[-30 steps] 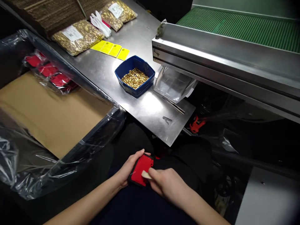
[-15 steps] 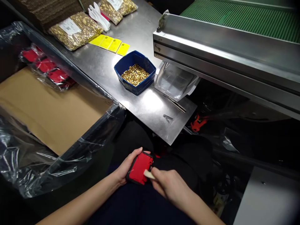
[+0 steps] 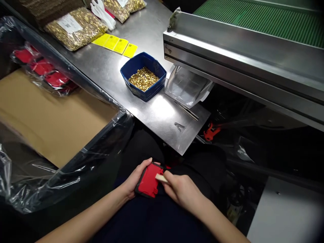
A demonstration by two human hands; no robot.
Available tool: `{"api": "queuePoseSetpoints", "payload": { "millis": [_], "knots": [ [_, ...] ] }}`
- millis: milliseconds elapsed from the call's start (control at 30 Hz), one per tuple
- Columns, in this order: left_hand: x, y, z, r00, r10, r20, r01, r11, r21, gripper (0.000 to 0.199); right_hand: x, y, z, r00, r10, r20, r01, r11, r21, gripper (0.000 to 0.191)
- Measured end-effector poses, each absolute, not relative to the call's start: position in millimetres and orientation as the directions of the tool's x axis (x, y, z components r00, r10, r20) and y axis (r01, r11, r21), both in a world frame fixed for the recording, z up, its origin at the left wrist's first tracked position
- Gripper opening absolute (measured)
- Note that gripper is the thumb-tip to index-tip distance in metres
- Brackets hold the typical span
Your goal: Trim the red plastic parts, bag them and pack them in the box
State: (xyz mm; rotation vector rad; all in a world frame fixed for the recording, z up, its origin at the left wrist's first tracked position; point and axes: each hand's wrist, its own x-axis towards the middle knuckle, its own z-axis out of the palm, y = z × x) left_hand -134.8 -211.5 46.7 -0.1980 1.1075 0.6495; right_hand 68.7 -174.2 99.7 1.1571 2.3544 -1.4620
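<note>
A flat red plastic part with a black rim (image 3: 149,180) rests above my lap, tilted. My left hand (image 3: 135,179) is closed around its left side, thumb along the upper edge. Between the thumb and fingers of my right hand (image 3: 181,189) is a short cream-coloured flat stick (image 3: 161,178). The tip of this stick lies over the right side of the red face, near its raised details; whether it presses on the surface I cannot tell. The fingers of my left hand underneath are hidden.
Ahead is a metal table (image 3: 167,135) with a blue bin (image 3: 143,96) of brass pieces, small nippers (image 3: 179,126), yellow labels (image 3: 120,46) and bags of brass pieces (image 3: 76,28). At left, a plastic-lined box (image 3: 58,135) holds bagged red parts (image 3: 42,67). A green conveyor (image 3: 265,20) runs at right.
The stick's tip has shifted up along the right side of the red part, and its angle has turned slightly. Both hands keep their holds. The whole view has shifted a little.
</note>
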Motion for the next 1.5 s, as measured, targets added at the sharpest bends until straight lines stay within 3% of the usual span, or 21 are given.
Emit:
{"api": "queuePoseSetpoints", "payload": {
  "millis": [700, 1100, 1267, 1500],
  "knots": [
    [-132, -208, 47, 0.238, 0.398, -0.886, -0.535, 0.815, 0.222, 0.052, 65, -169, 102, -0.737, 0.464, -0.491, 0.65, 0.292, -0.701, 0.005],
    [-128, -205, 49, 0.217, 0.397, -0.892, -0.514, 0.823, 0.241, 0.051, 54, -165, 105, -0.641, 0.548, -0.538, 0.744, 0.269, -0.612, 0.014],
    [-132, -204, 50, 0.241, 0.399, -0.885, -0.507, 0.829, 0.236, 0.051, 65, -168, 104, -0.718, 0.458, -0.524, 0.673, 0.264, -0.691, 0.007],
    [-131, -204, 50, 0.236, 0.431, -0.871, -0.475, 0.833, 0.283, 0.049, 78, -180, 96, -0.682, 0.525, -0.51, 0.704, 0.28, -0.653, 0.004]
  ]
}}
